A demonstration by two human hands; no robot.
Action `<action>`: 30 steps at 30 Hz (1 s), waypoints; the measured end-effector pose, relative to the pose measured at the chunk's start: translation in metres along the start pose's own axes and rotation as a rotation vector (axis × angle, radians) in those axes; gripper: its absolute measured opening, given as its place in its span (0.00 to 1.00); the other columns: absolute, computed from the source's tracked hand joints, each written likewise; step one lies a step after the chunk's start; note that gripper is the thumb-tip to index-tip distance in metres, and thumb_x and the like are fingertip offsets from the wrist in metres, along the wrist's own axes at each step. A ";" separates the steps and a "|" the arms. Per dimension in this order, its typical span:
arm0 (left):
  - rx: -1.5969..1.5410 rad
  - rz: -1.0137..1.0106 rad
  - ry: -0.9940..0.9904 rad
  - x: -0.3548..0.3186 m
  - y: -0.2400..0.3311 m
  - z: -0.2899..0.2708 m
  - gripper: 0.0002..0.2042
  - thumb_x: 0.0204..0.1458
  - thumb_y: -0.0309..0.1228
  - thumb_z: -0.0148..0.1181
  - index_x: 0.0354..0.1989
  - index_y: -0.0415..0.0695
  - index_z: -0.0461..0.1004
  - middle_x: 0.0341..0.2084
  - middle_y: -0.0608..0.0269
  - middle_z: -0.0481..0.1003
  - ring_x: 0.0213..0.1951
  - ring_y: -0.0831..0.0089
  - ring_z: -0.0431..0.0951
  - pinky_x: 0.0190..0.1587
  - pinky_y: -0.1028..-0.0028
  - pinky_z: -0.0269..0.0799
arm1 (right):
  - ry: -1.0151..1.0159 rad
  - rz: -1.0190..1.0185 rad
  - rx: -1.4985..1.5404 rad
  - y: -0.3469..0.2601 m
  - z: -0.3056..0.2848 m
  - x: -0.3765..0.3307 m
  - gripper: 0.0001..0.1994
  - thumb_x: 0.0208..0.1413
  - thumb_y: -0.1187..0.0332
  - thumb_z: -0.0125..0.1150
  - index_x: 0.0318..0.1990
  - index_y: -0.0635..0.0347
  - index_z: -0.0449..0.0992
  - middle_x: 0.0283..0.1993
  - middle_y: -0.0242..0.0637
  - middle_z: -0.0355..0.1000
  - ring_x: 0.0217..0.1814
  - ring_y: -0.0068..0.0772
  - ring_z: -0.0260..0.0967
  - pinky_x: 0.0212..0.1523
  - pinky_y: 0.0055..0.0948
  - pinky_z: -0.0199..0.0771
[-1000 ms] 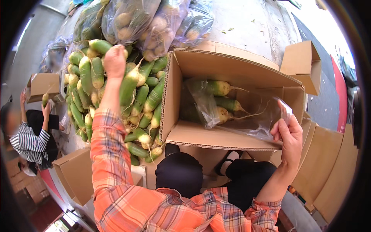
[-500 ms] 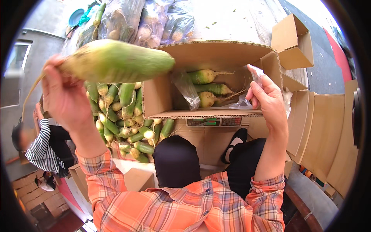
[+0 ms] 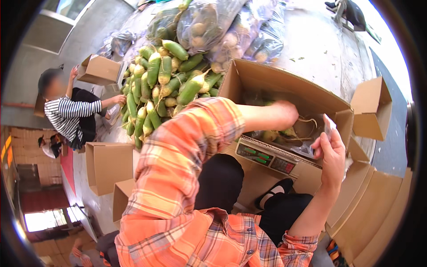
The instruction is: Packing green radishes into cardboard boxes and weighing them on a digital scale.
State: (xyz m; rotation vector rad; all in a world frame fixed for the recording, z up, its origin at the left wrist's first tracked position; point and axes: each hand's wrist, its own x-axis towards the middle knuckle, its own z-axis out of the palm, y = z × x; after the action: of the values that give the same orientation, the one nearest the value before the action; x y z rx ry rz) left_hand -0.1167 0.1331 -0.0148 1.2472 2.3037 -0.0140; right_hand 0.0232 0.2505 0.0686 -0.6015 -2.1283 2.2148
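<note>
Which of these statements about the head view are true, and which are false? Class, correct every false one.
1. The left hand is inside the cardboard box. True.
2. The right hand holds a green radish. False: the right hand grips a clear plastic bag.
3. A digital scale shows at the box's near side. True.
4. The radish heap lies right of the box. False: the radish heap lies left.
</note>
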 end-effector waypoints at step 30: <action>-1.174 -1.234 1.554 -0.368 -0.232 0.240 0.10 0.55 0.32 0.49 0.36 0.39 0.76 0.19 0.75 0.66 0.20 0.88 0.60 0.23 0.85 0.56 | 0.097 -0.029 -0.169 0.015 0.001 0.008 0.21 0.60 0.69 0.47 0.61 0.53 0.58 0.21 0.25 0.62 0.18 0.11 0.52 0.19 0.11 0.54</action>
State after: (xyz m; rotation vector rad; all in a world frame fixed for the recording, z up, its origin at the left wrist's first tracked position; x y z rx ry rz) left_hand -0.0306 -0.3465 -0.1129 -1.2571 2.6597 2.0025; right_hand 0.0189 0.2502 0.0520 -0.6654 -2.2736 1.9620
